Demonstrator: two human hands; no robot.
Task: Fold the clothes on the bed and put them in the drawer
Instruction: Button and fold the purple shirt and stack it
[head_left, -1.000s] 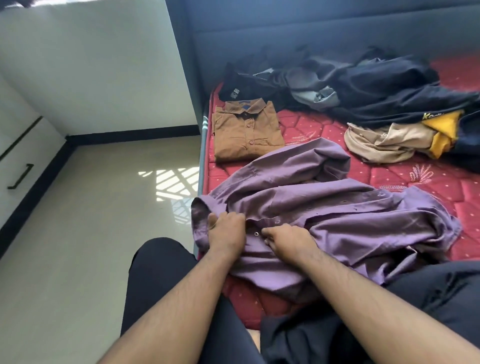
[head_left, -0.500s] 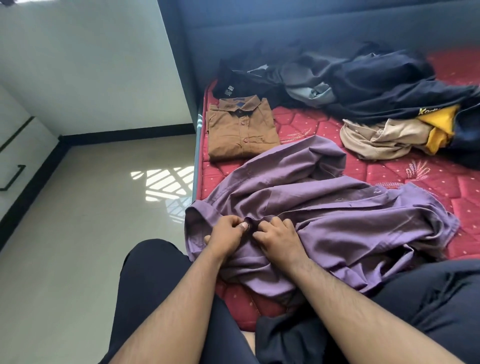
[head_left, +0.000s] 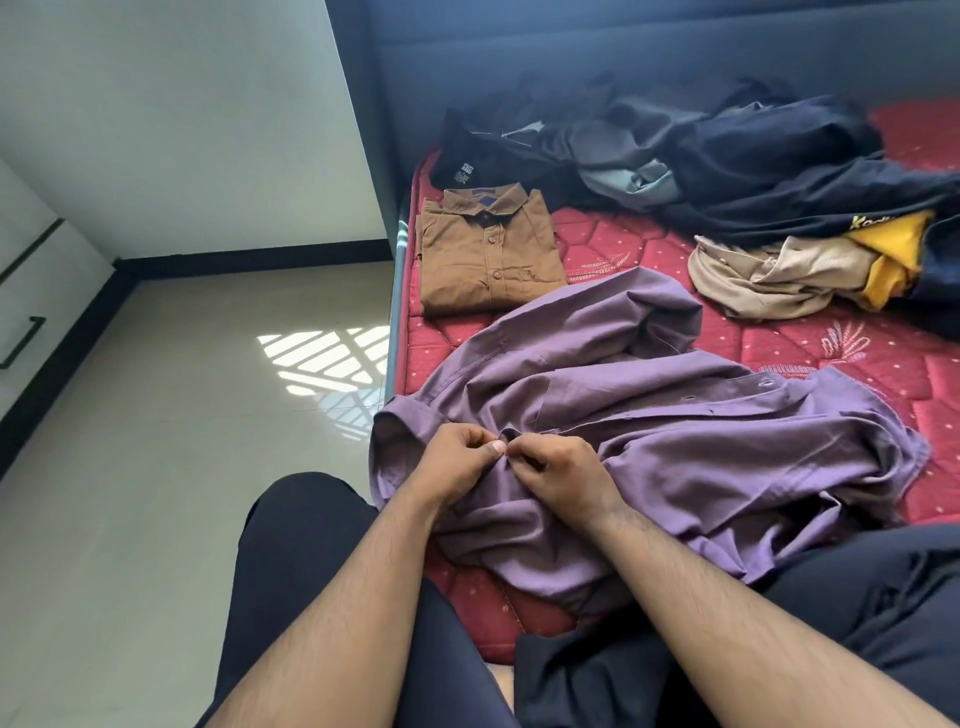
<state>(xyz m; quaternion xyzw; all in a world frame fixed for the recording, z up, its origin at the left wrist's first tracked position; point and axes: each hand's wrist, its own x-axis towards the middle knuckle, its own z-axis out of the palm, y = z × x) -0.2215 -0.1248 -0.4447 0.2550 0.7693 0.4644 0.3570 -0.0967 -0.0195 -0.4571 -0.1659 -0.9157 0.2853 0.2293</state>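
Observation:
A purple button shirt (head_left: 649, 415) lies crumpled across the near part of the red mattress (head_left: 857, 358). My left hand (head_left: 457, 462) and my right hand (head_left: 561, 478) meet at its button strip near the collar, each pinching the purple cloth between thumb and fingers. A brown shirt (head_left: 488, 254) lies folded flat near the mattress's left edge. Behind it sits a heap of dark clothes (head_left: 727, 150), with a beige garment (head_left: 769, 275) and a yellow one (head_left: 893, 254) at the right.
The bed's dark padded headboard (head_left: 623, 57) rises at the back. A pale tiled floor (head_left: 182, 441) lies left of the bed. A white drawer front with a black handle (head_left: 21, 343) shows at the far left edge. My dark-trousered legs (head_left: 311, 571) fill the foreground.
Both hands have drawn together on the shirt's button strip, going from lying flat on the cloth to pinching it. The view has shifted slightly.

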